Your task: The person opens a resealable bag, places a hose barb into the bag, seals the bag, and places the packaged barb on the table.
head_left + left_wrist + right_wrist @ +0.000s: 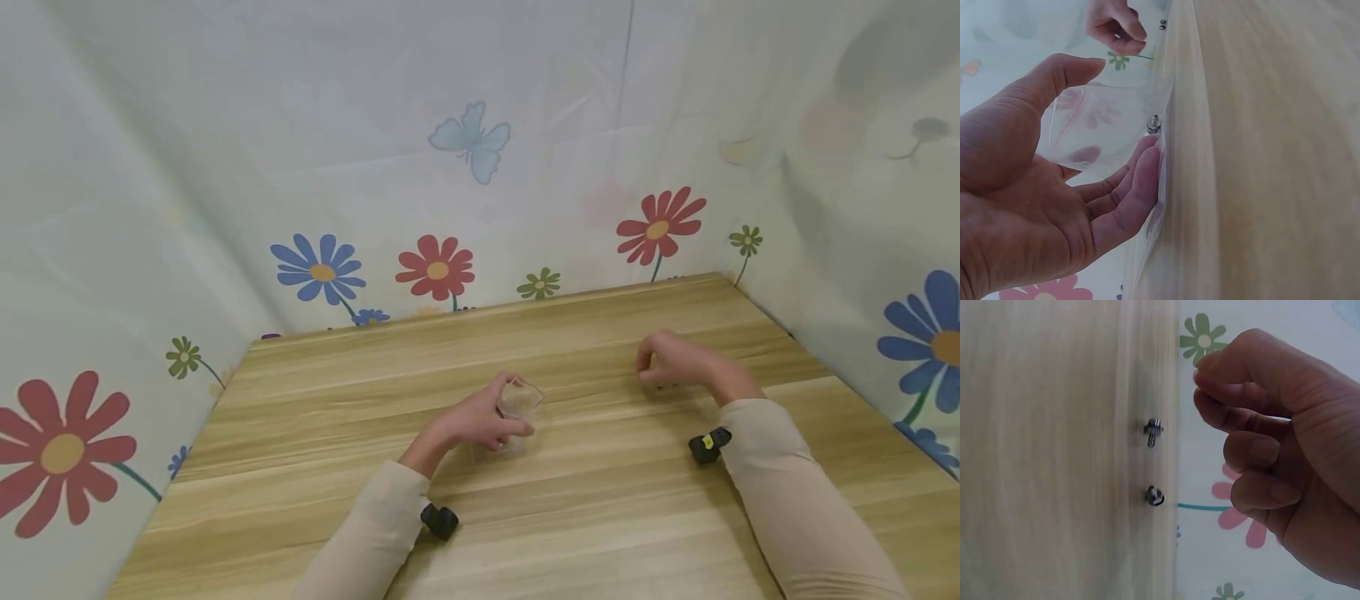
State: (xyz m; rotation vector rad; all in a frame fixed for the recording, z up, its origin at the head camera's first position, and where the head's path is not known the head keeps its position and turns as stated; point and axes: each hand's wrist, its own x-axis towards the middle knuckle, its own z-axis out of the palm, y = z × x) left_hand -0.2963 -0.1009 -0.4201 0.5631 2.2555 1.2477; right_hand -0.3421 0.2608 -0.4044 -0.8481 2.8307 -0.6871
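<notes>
My left hand (480, 418) holds a clear plastic bag (522, 400), its mouth spread near the thumb and fingers. In the left wrist view a small metal screw (1154, 124) shows at the fingertips, in or behind the clear film; I cannot tell which. My right hand (678, 362) hovers over the table to the right, its fingers loosely curled and thumb near the index finger. Nothing shows between them. Beside it in the right wrist view, two small metal screws lie on the table, an upper screw (1153, 430) and a lower screw (1155, 496).
Both hands work over a wood-grain table (360, 383). A pale cloth backdrop (525, 208) with printed flowers and a butterfly encloses its back and sides. Each sleeve carries a small black camera, the left camera (439, 522) and the right camera (708, 446).
</notes>
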